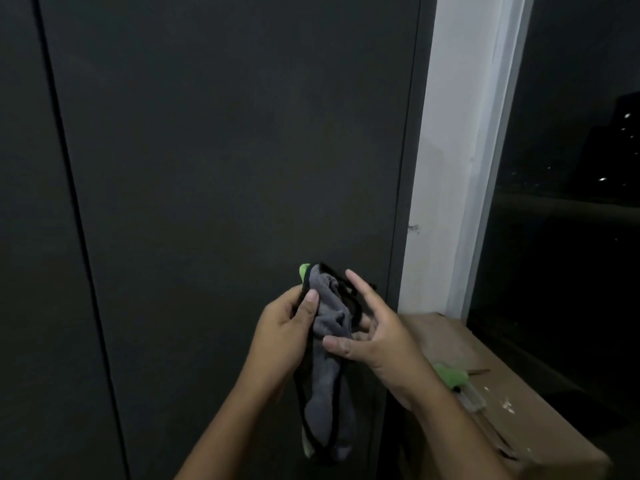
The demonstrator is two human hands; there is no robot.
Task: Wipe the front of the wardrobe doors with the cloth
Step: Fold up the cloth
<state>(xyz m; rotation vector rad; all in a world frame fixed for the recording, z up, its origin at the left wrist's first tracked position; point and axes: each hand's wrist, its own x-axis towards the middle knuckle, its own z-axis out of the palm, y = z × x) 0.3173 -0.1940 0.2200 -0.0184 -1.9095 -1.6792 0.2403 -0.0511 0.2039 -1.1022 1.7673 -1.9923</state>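
dark wardrobe door [225,168] front unobstructed, brown ledge [485,375] lower right

dim, grainy | white pillar [450,150] brightest | edges bowed by wide angle | soft focus

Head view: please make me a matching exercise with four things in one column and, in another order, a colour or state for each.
Things:
1. cloth
2. left hand
3. right hand
4. door

States:
a. dark, flat panel
b. grips the cloth
c. grey, hangs down
d. fingers spread

Pairs: 1-c; 2-b; 3-d; 4-a
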